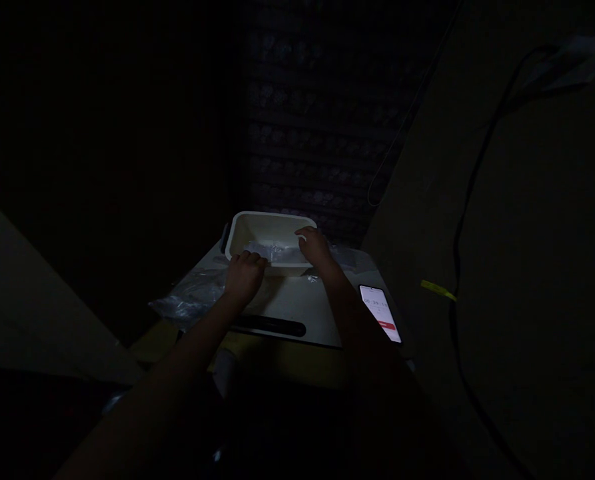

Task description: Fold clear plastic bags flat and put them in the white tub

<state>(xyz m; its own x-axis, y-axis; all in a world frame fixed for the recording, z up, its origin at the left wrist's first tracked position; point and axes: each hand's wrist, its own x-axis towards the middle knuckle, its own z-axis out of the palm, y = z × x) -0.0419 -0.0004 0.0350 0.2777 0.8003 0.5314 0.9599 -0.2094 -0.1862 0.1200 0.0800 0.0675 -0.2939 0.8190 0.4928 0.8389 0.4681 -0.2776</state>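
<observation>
the rm is v dark: a patterned curtain hangs at the back, a wall runs down the right w/ a black cable along it, & a yellow tag sits on that cable. in front of you is a small white table, w/ a long black strip at its near edge.

the white tub stands upright at the far side of the table, approx centre, open top facing up. there's crinkled clear plastic inside it, low down near the front wall.

your left hand is at the tub's near rim, toward the left corner, fingers curled over; can't tell if they're clamped on the rim, on plastic, or just resting there. your right hand is over the tub's right end, fingers bent, w/ a gap btwn thumb & forefinger & nothing visible in it, so that grip looks loose.

a clear plastic bag lies on the table's left side, near your left wrist. more see-through wrap lies right of the tub, just past your right hand. phone is face up at the table's right edge, screen lit, timer-type digits + a red btn showing; last digits too blurry to read.
</observation>
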